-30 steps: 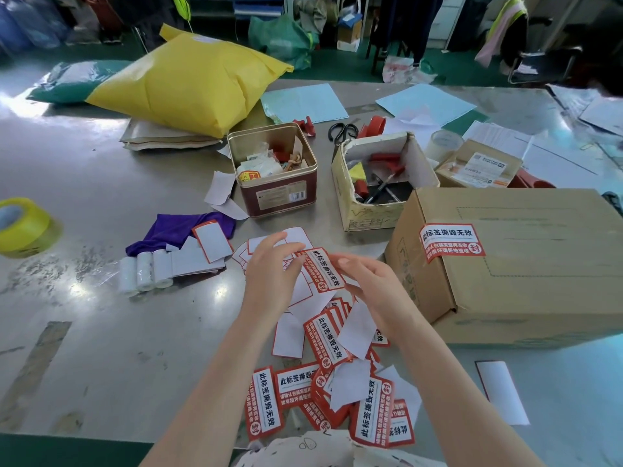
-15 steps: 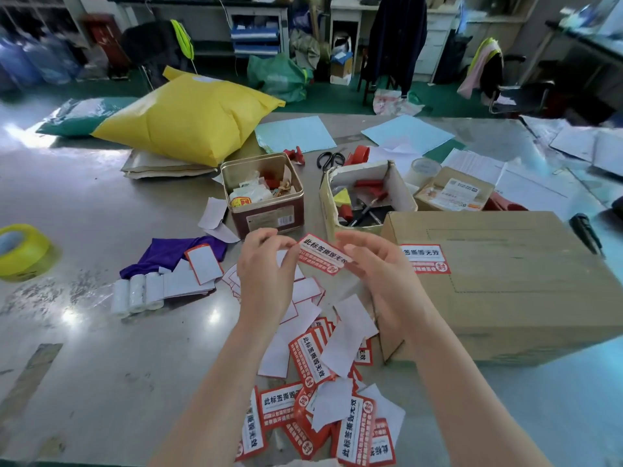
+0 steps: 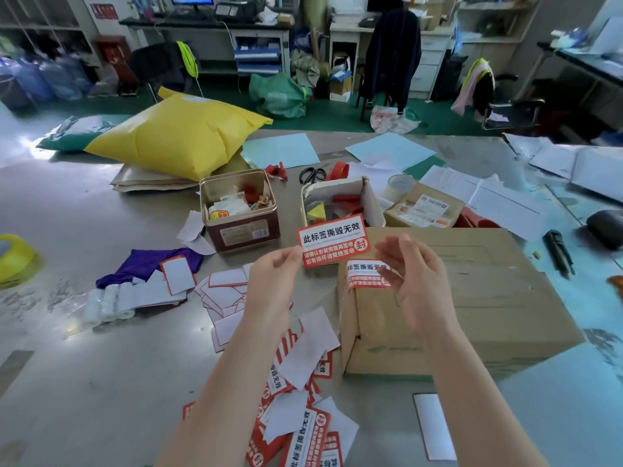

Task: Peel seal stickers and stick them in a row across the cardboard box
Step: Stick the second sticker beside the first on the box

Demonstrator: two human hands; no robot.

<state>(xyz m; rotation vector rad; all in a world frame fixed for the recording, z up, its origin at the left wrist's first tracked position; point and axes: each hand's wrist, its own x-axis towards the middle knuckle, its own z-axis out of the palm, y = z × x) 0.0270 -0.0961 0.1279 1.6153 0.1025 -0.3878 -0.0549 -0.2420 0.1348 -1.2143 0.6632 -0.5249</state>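
- From the head view we see our left hand (image 3: 273, 281) raised above the table (image 3: 101, 365), pinching the lower left corner of a red-and-white seal sticker (image 3: 333, 243) between thumb and fingertips, printed face toward us
- The held sticker hangs in the air, in front of the red tin (image 3: 241, 227) and the small open carton (image 3: 340, 203), just beyond the near left corner of the cardboard box (image 3: 488, 298)
- Our right hand (image 3: 418, 281) hovers over the box's left end with fingers loosely spread, gripping nothing and apart from the held sticker
- One applied sticker (image 3: 367, 274) already sits on the box, wrapped over its top left edge, partly hidden behind our right fingers
- The box rests on the table to our right, its long side running away to the right
- Loose stickers and white backing papers (image 3: 303, 362) lie scattered on the table between our forearms and just left of the box
- Farther left lie a purple cloth (image 3: 148, 264) and a yellow mailer bag (image 3: 175, 139)
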